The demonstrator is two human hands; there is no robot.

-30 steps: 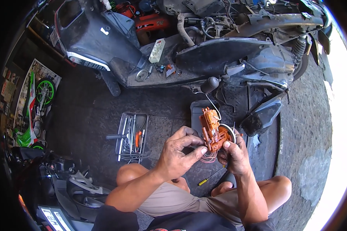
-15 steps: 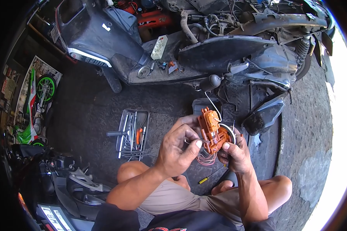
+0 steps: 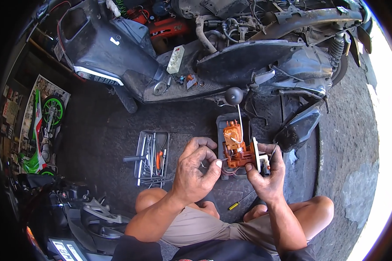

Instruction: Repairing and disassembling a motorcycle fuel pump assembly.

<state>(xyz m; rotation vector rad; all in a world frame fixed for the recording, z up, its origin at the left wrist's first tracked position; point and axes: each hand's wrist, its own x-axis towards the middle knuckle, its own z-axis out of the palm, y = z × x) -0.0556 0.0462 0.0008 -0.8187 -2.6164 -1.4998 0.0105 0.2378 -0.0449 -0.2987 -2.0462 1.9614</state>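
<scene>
The right hand (image 3: 268, 180) grips the orange unit (image 3: 235, 148) at its pale disc (image 3: 255, 155), in front of the scooter (image 3: 248, 63). The left hand (image 3: 195, 172) is half curled beside the unit, thumb and forefinger nearly meeting; whether they pinch anything is unclear.

Glossy plastic assembly (image 3: 231, 132), smooth dark ball (image 3: 234, 96), shiny metal tools (image 3: 153, 150), matt cloth shorts (image 3: 204, 228)

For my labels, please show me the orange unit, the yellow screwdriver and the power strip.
Orange unit (image 3: 241, 160), head view: its lower body.
Yellow screwdriver (image 3: 234, 205), head view: its handle.
Power strip (image 3: 175, 60), head view: its upper face.
</scene>
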